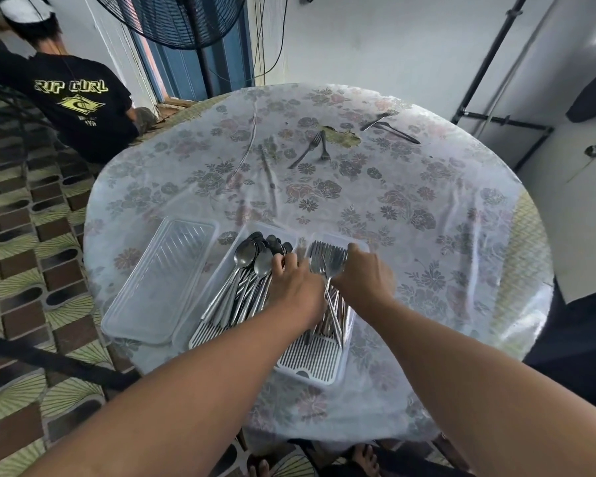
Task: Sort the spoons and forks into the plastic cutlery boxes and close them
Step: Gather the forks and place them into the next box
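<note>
Both hands work at the tabletop's (427, 208) near edge: left hand (295, 282) curled on the spoons (252, 270) in their box (200, 339), right hand (363, 277) gripping forks (324, 259) in theirs (310, 368). Sorting isn't done; next I'd reach the stray forks (312, 148) at the far edge, then fit the lid (159, 280).

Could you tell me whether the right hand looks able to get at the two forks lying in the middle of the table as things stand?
Probably yes, with a long stretch. The right hand rests on the forks in the box, and only bare tablecloth lies between it and the two loose forks.
</note>
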The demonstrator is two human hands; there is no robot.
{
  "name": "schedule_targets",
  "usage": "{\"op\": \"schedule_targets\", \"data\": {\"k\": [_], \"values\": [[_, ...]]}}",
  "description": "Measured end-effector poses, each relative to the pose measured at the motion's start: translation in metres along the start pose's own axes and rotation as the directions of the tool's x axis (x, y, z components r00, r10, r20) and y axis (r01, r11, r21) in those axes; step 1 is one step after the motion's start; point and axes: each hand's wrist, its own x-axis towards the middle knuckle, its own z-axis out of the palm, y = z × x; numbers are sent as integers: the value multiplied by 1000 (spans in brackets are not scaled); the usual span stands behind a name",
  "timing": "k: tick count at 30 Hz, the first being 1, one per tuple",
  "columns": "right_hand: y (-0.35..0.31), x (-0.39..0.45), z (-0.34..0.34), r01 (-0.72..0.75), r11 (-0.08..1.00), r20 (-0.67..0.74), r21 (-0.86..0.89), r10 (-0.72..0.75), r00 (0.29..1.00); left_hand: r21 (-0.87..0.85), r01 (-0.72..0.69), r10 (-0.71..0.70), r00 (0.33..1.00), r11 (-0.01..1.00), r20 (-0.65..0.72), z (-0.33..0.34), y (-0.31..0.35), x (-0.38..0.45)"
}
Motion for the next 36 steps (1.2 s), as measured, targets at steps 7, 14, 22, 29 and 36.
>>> {"op": "schedule_targets", "data": {"k": [7,14,22,29,36], "values": [[6,3,0,31,996,57,-80,-26,998,-99,-36,24,993,994,-116,13,-5,5],[11,-6,12,50,982,49,-183,-42,998,-97,-35,36,999,995,7,23,-11,18],[7,-11,7,53,954,130,-296,-15,991,-57,-102,109,985,993,137,17,-17,34],[10,-12,12,-61,962,56,-266,78,995,-42,-95,92,994,995,-61,28,-34,36],[13,-7,13,-89,960,119,-264,124,985,-27,-100,97,992,995,-85,25,-26,47]]}}
